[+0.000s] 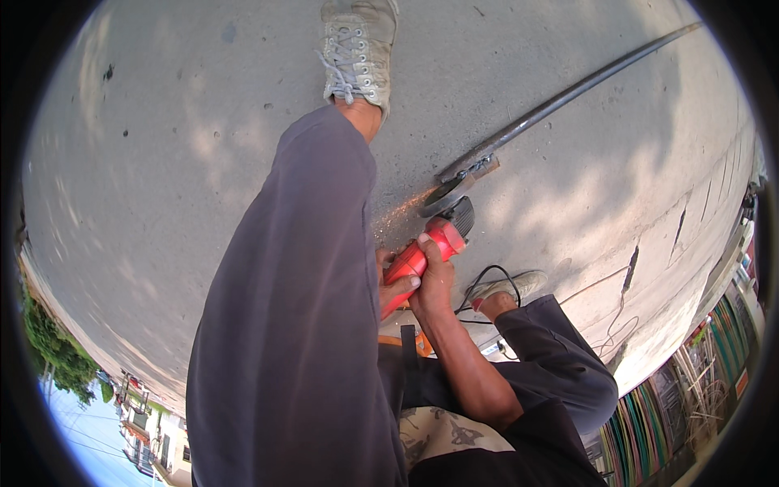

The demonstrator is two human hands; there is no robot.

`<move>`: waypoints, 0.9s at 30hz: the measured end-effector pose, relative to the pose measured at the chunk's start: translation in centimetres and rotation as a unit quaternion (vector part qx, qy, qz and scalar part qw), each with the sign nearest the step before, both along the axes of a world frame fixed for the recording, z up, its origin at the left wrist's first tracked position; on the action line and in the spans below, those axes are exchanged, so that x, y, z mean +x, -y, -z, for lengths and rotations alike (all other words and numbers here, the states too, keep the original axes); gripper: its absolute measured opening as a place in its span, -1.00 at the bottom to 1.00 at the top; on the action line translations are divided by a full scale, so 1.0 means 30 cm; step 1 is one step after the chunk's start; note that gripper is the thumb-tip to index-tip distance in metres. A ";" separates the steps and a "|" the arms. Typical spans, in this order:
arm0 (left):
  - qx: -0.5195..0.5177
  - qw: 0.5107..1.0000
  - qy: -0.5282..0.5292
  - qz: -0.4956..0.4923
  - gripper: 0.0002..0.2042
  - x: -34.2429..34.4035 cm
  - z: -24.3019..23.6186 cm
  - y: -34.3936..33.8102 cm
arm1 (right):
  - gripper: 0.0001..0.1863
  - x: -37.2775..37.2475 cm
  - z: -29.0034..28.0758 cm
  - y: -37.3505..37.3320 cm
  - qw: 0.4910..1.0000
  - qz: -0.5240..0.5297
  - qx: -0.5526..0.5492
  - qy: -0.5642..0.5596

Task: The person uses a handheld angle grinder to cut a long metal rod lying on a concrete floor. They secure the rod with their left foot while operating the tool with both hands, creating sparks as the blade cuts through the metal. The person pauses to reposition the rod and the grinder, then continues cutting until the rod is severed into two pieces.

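Observation:
A red angle grinder [409, 268] is held in both my hands, low over the concrete. My right hand [436, 280] is wrapped round its body, thumb on top. My left hand [393, 290] grips the rear part; my raised left leg hides most of it and its forearm. The grinder's disc [446, 197] touches or is very close to the near end of a long dark metal pipe [560, 101], where a short metal piece [485, 167] is joined on. Orange sparks [406, 208] fly from the disc towards the left.
My left shoe [357, 57] stands on the ground ahead, and my right shoe [519, 286] is folded in at the right. A black cord [497, 269] loops beside it. Cracks cross the concrete at the right; fence-like coloured slats [649, 426] stand at the lower right.

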State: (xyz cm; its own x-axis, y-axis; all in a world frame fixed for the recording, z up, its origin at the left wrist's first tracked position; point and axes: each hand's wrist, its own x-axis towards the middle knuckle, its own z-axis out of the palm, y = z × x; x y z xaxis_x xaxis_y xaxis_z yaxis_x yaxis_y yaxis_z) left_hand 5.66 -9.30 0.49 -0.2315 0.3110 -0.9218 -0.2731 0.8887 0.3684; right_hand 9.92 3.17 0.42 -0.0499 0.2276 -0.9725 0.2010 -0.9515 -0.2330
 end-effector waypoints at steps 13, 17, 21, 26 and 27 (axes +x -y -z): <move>-0.005 0.998 0.053 -0.025 -0.12 -0.012 0.027 -0.050 | -0.57 0.036 0.047 -0.038 0.999 -0.028 0.022 -0.003; -0.002 0.998 0.060 -0.031 -0.16 -0.031 -0.001 -0.060 | -0.69 0.025 0.027 -0.042 1.000 -0.001 0.007 -0.010; 0.003 1.000 -0.007 -0.011 -0.19 -0.010 -0.023 -0.013 | -0.70 0.018 0.020 -0.003 1.000 -0.005 -0.007 0.005; 0.026 0.994 -0.011 -0.110 -0.16 0.068 0.027 0.030 | -0.70 0.007 0.015 0.016 1.000 -0.004 -0.005 0.005; 0.026 0.994 -0.011 -0.109 -0.16 0.054 0.025 0.022 | -0.70 0.017 0.027 0.014 1.000 -0.003 0.008 0.008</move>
